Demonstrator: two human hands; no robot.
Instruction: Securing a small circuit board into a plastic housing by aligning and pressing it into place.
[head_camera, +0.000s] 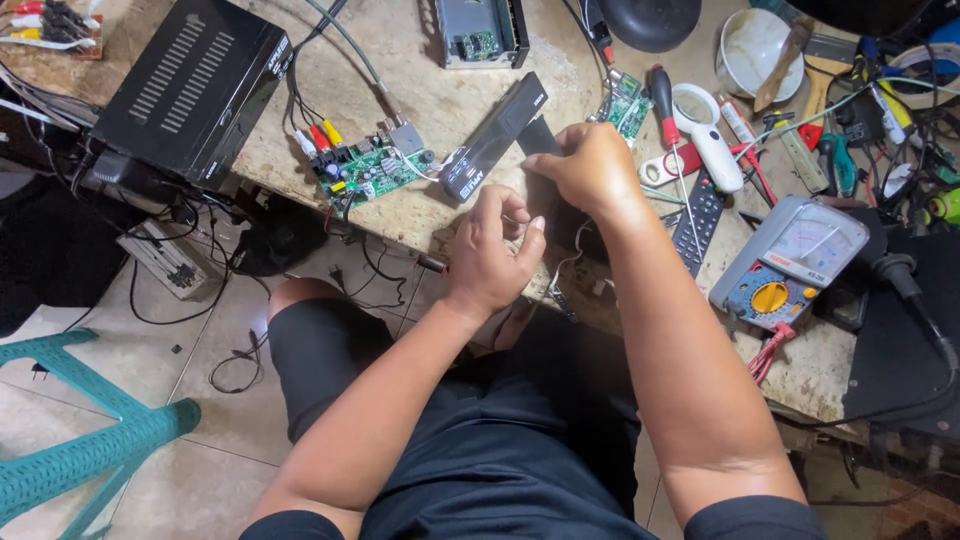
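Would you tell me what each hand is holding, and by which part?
Right hand grips the black panel at its near end; left hand pinches a thin white wire.

We see a large black vented metal box (195, 85) at the far left of the stone-topped workbench (420, 60), and a green circuit board (372, 170) with red and yellow plugs near its front edge. Further right lie a white magnifying glass (703, 135), a black remote control (698, 220) and a grey analogue multimeter (790, 262). A teal plastic stool (90, 440) stands on the tiled floor.
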